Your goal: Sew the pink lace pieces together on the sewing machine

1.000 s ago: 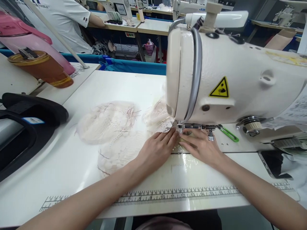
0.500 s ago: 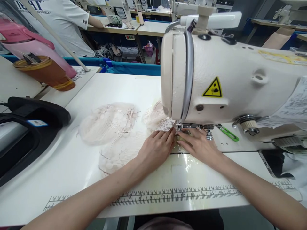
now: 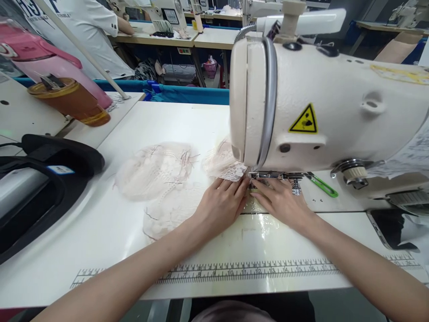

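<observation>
My left hand (image 3: 221, 202) lies nearly flat beside the needle area of a white sewing machine (image 3: 335, 103). Its fingers are stretched out, their tips against a pale pink lace piece (image 3: 221, 162) that runs under the machine head. On the other side, my right hand (image 3: 286, 200) rests with fingers extended, thumb and forefinger apart, close to the metal presser foot; the machine's metal parts cover some of its fingers. Whatever lies right at the needle is too small to make out. More sheer lace pieces (image 3: 152, 172) with loose dark threads lie left of my left hand.
At left stand a black iron-like device (image 3: 63, 156), a brown cup (image 3: 72, 100) and a pink bottle (image 3: 50, 67). Right of the machine foot are a green thread snipper (image 3: 323, 185) and a phone (image 3: 390, 228). A printed ruler (image 3: 244, 270) edges the table. Another person (image 3: 83, 31) sits beyond.
The whole view has shifted slightly, so things appear a little farther right. Both hands keep almost the same place at the needle. The other person's arm has drawn back slightly.
</observation>
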The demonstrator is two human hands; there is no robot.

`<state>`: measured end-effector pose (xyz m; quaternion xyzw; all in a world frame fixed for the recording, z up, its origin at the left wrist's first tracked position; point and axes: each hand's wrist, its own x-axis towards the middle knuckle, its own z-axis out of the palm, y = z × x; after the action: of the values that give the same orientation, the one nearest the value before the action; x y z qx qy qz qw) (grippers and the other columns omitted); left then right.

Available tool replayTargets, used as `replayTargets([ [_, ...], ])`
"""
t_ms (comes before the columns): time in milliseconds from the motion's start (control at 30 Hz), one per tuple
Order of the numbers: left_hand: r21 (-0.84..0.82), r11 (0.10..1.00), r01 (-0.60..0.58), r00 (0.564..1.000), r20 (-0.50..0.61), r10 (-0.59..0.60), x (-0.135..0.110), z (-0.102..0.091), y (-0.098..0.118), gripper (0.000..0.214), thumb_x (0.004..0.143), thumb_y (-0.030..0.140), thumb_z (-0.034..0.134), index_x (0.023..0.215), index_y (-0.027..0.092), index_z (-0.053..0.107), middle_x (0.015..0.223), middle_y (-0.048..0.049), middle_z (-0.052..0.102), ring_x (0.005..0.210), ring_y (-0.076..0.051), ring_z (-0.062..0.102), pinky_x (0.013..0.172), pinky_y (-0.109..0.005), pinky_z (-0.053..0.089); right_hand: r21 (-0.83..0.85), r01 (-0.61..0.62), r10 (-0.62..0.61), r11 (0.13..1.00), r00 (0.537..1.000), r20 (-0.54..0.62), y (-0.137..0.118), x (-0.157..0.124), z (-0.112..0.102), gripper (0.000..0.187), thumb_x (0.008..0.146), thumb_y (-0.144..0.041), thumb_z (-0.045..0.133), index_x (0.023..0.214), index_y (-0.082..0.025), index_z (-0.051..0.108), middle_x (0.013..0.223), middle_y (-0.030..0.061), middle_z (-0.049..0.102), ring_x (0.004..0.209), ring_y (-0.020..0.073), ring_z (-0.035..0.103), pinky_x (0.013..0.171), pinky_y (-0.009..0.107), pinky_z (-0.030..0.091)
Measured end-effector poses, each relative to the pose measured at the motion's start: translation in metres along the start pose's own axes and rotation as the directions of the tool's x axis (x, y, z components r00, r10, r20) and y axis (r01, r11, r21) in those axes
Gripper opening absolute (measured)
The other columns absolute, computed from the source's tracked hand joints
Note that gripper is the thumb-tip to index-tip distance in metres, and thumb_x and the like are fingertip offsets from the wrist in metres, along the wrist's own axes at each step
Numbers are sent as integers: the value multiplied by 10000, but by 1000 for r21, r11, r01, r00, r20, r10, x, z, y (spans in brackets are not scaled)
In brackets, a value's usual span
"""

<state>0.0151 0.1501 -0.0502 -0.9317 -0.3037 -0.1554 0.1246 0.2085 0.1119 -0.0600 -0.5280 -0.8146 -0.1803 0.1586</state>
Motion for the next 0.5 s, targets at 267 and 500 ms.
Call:
replayTargets([
  [267,42,999,1,1000,-6,-1,0,0,2,370,970,263,430,1246,59,567,1168,-154,659,945,-253,654,804,-386,492,35,6,-1,999,988,-152,9,2,4,201,939,-347,502,943,-216,654,872,1,722,715,166,610,874,388,371],
  [500,96,990,-101,994,-34,104,-2,-25,6,281,940,146,453,1163,99,618,1167,-111,669,1015,-219,645,812,-350,516,78,-9,19,997,992,-124,17,-4,7,301,976,-317,393,982,-214,675,732,30,700,663,171,610,787,388,420],
])
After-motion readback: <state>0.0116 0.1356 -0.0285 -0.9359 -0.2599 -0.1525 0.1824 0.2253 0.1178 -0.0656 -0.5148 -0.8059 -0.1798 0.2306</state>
